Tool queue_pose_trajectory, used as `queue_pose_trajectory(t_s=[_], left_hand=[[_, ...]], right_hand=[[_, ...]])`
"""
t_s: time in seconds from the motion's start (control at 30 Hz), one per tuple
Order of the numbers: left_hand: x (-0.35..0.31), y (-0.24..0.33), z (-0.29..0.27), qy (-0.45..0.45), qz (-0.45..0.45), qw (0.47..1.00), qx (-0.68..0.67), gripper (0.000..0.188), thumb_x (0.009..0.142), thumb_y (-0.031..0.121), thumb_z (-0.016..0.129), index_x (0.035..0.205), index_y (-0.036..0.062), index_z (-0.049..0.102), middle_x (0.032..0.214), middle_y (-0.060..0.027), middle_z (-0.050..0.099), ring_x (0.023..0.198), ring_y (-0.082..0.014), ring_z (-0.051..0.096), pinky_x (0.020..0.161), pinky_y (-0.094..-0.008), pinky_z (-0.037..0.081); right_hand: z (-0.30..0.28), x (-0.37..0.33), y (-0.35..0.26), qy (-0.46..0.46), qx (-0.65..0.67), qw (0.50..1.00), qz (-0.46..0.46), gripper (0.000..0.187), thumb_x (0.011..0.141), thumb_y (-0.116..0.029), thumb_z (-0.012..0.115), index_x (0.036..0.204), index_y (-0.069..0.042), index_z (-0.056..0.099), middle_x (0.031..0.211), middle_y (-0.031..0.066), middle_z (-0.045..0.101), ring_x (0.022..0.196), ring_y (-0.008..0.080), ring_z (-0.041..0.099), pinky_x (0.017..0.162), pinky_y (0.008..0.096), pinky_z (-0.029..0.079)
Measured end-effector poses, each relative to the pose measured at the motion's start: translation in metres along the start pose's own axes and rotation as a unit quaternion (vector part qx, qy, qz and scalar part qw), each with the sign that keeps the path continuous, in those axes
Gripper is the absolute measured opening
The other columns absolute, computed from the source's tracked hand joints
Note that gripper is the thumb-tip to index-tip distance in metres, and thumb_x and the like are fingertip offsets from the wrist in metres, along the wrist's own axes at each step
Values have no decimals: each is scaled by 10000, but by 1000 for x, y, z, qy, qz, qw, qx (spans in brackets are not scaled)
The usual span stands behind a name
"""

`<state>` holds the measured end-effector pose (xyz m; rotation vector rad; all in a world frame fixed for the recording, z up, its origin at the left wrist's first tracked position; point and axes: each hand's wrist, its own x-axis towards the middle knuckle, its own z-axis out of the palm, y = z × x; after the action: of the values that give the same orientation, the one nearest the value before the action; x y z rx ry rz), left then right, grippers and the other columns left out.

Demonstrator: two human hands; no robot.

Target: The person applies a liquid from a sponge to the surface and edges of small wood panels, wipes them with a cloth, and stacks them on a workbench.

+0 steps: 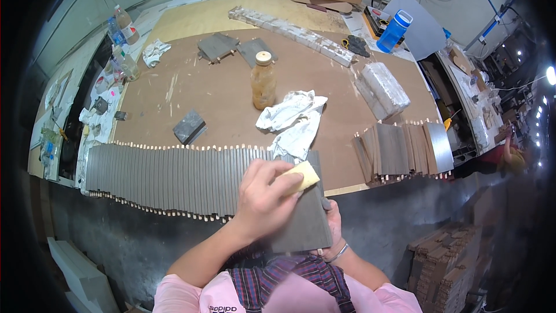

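My left hand (265, 194) is closed around a pale yellow sponge block (303, 177), which rests against the upper part of a flat grey-brown panel (302, 226). Gripping that panel by its right edge is my right hand (334, 227), its fingers partly hidden behind it. The panel is tilted in front of my body, and a pale peg shows at its lower end. To the left, a long row of similar panels (168, 174) stands packed on edge along the table's front, pale pegs sticking out at both ends. A crumpled white cloth (296, 119) lies just beyond the sponge.
A smaller panel stack (394, 149) stands at the front right of the brown table (220, 93). Farther back are a bottle of brownish liquid (264, 81), a dark block (189, 126), a wrapped block (383, 90) and a long whitish bar (289, 33). Stacked boards (446, 261) stand low at right.
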<state>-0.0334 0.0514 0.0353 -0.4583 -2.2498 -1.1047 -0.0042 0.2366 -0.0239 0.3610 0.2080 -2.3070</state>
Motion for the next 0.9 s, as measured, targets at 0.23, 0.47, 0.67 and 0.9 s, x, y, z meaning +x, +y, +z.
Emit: queue_pose_trajectory(t_s=[0.23,0.47,0.67,0.9], left_hand=[[6,2,-2,-23,20,999,-18,340,620,27,776,942,53,672,989,-117,642,834,-293,572,712,-375,478],[12,-9,-8,7,3,1000,26,362,619,38,786,962,68,674,985,-108,647,838,-302,593,712,-378,490],[11,-16,-10,15,-4,1000,21,335,645,61,781,962,56,672,972,-131,658,830,-321,609,710,-398,486],[-24,-65,-57,57,-395,866,-301,230,962,105,560,1123,-42,633,980,-76,671,839,-129,655,716,-261,560]], right_hand=[[5,1,1,-36,25,999,-15,555,972,-427,409,1366,-46,494,1262,137,616,1118,278,627,961,404,517],[4,0,2,-78,28,997,5,561,968,-392,457,1392,-24,458,1322,150,575,1169,282,599,1002,430,488],[1,0,-1,-100,29,994,14,601,964,-381,473,1422,1,408,1364,189,537,1231,312,554,1052,441,448],[-17,-15,-21,-40,81,996,-21,779,936,-556,433,1502,-34,310,1513,232,356,1261,443,513,1039,520,455]])
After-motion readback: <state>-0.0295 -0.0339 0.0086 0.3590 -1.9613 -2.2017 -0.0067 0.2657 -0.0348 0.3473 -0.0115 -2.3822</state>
